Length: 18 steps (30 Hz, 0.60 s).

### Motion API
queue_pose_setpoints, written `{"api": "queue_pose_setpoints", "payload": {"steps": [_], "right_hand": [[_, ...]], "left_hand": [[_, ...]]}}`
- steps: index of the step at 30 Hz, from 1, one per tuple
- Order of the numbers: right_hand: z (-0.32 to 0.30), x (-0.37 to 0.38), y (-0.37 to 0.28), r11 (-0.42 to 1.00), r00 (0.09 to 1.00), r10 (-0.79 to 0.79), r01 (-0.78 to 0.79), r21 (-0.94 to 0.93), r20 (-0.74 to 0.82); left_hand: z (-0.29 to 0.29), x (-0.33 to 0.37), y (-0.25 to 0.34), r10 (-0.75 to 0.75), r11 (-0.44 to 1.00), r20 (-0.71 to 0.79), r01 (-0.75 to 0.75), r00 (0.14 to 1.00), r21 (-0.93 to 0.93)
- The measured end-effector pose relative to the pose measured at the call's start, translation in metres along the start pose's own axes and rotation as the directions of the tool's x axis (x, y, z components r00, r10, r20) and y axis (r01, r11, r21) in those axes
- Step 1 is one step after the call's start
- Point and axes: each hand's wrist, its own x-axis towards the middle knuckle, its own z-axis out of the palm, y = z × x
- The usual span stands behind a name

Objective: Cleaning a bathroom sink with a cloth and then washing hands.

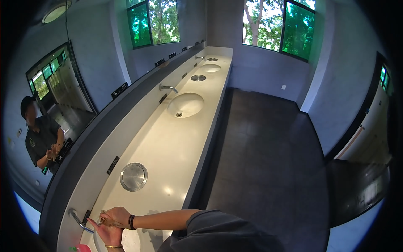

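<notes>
My left hand (108, 236), with a gold bangle at the wrist, is held over the nearest washbasin (133, 241). Its thumb is stretched out and its palm faces up, while its fingers are partly hidden. Across that palm lies my right hand (117, 217), wearing a dark bracelet, with its fingers curled. Something tan and crumpled-looking shows at its fingertips, too small to make out. The curved metal faucet (79, 221) ends beside my left thumb. At the bottom edge, left of the basin, is a pink object with a bit of green (82, 248), partly cut off.
A round steel lid (134, 177) is set in the long pale counter (161, 145). Farther along are another basin (185, 105) and its faucet (168, 88). The wall mirror (90, 54) on the left reflects a person with hands together. Dark floor (260, 168) runs along the right.
</notes>
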Motion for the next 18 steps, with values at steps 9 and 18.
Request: {"api": "queue_pose_setpoints", "payload": {"steps": [9,18], "right_hand": [[0.022,0.015,0.004,0.915,0.826,0.378,-0.265,0.303,-0.419],[0.011,-0.029,-0.048,0.928,0.928,-0.37,0.371,0.017,-0.047]], "left_hand": [[0.034,-0.037,-0.008,-0.008,1.0,0.062,0.008,0.998,0.004],[0.01,-0.062,0.011,-0.127,0.981,0.009,0.127,0.992,-0.149]]}}
